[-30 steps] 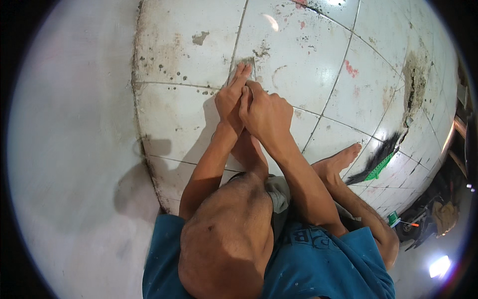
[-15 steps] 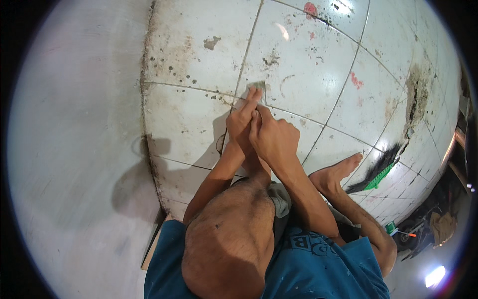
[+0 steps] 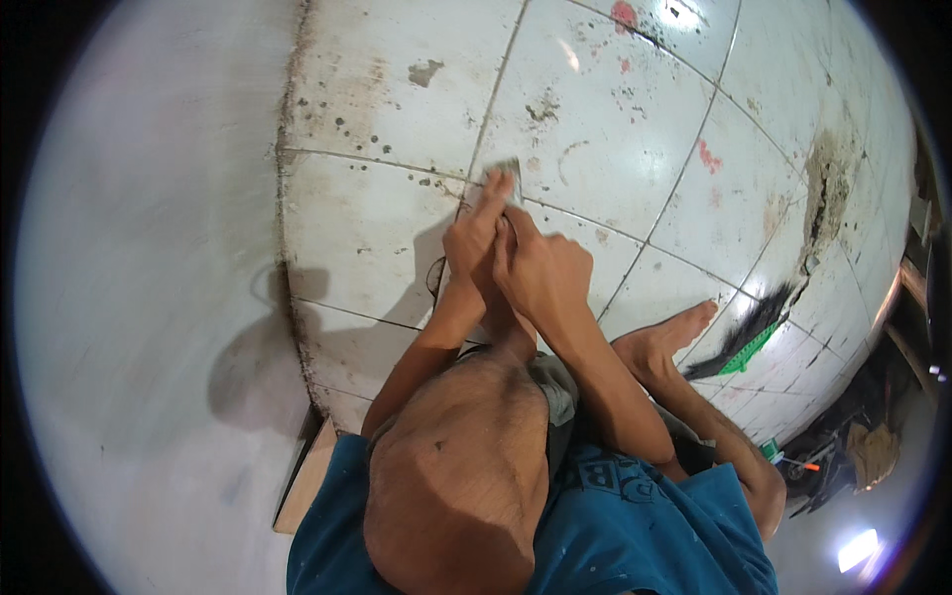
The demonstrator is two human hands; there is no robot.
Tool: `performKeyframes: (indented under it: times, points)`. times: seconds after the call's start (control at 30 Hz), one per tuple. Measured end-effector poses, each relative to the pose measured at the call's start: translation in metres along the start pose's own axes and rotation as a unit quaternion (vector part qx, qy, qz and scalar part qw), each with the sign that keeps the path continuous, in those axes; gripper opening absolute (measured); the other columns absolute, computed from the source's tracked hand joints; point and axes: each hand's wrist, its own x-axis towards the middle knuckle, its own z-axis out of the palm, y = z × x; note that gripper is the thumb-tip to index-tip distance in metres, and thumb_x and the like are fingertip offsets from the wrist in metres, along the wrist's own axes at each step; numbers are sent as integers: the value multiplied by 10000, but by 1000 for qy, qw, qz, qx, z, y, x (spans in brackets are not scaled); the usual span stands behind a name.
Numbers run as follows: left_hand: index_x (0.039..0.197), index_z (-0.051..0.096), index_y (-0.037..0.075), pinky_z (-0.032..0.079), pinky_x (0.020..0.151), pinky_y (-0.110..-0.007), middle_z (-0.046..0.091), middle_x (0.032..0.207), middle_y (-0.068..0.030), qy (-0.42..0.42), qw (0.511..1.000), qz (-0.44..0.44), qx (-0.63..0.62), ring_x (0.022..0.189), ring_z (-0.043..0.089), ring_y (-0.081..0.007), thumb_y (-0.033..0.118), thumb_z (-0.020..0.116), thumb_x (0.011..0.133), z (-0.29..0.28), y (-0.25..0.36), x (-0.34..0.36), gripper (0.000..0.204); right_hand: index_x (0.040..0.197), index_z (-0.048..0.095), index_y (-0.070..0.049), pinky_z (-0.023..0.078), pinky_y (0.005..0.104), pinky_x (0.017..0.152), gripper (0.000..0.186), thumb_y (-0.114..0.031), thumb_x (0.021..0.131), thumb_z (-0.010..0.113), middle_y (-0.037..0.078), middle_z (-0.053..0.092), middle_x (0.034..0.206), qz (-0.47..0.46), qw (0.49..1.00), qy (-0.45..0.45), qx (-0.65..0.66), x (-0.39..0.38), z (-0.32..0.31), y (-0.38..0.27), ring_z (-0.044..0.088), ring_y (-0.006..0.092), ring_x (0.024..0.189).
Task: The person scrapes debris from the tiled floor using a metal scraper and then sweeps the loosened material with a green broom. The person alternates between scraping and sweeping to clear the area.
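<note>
Since a second ago, both hands and the scraper point(image 3: 515, 186) have come back toward the body, and the blade's tip now sits just past a grout line instead of farther up the tile point(image 3: 615, 129). The bare foot point(image 3: 684, 327) and the broom point(image 3: 751, 342) beside it stay put on the floor.

The right hand point(image 3: 545, 273) is curled into a fist, seemingly around the scraper's handle, which is hidden. The left hand point(image 3: 471, 243) lays two straight fingers point(image 3: 497, 184) over the blade; whether its other fingers grip anything, I cannot tell.

To scrape well here, the blade is best kept low and nearly flat, with the left fingertips pressing evenly behind the edge, never over it. Short strokes suit this reach. Lifting slightly at the grout line should keep a corner from catching, and the dark specks point(image 3: 357, 142) probably need firmer pressure.
</note>
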Motion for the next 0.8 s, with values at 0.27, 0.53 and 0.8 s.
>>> performKeyframes:
  times: [0.27,0.53,0.8]
  points:
    - [1554,622,162,624,924,-420,626,1535,-189,29,999,26,13,1251,718,-388,232,622,1013,-5,-7,6,545,1231,778,-151,556,519,533,299,-328,1049,621,209,699,626,-3,1000,-14,-4,-3,6,0,713,417,562]
    - [1523,659,172,624,914,-431,647,1511,-184,27,999,40,-25,1191,743,-393,197,617,1008,-3,-15,29,517,1231,780,-113,578,548,590,363,-363,1088,559,254,726,703,30,999,6,30,17,2,-7,740,445,644]
    - [1512,658,193,628,934,-426,626,1544,-158,-56,998,4,3,1206,734,-398,213,606,1021,1,-10,30,494,1225,780,-75,603,555,678,408,-372,1108,526,258,759,794,72,996,1,49,20,-5,-1,754,479,737]
